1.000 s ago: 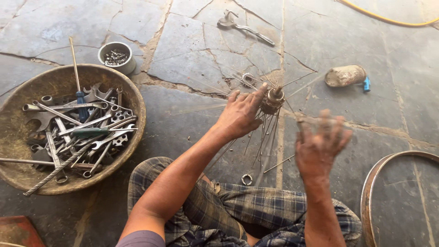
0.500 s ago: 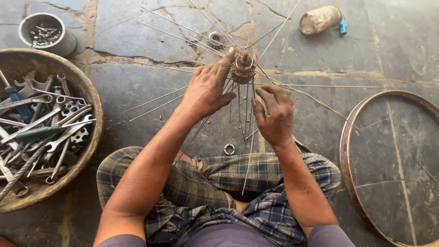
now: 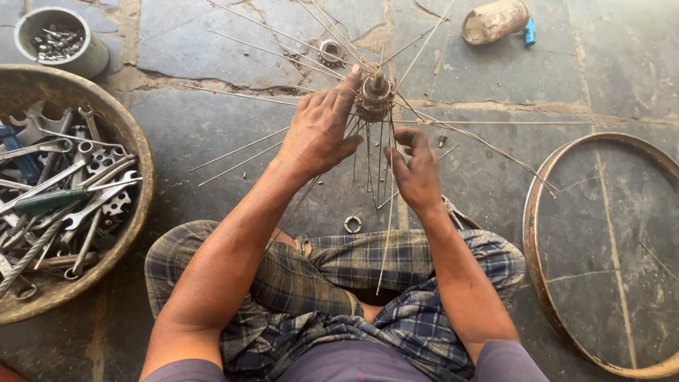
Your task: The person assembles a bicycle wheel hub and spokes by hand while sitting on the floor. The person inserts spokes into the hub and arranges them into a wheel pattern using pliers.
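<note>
A rusty wheel hub (image 3: 373,97) with several thin metal spokes (image 3: 269,145) fanning out from it is held over the stone floor. My left hand (image 3: 320,131) grips the hub from the left, its index finger up against the hub's flange. Just below the hub, my right hand (image 3: 417,172) has its fingers curled around one or two of the hanging spokes. My checked-cloth lap (image 3: 332,283) is under both forearms.
A wide, shallow metal bowl (image 3: 138,148) full of wrenches sits at the left, a small tin (image 3: 74,58) of nuts behind it. A bare rusty wheel rim (image 3: 532,233) lies at the right. A small ring (image 3: 352,224), a sprocket (image 3: 330,51) and a wrapped tool (image 3: 495,20) lie on the floor.
The view has shifted left and down. My right hand moved in from the right onto the spokes under the hub, and the spokes now fan out wider.
</note>
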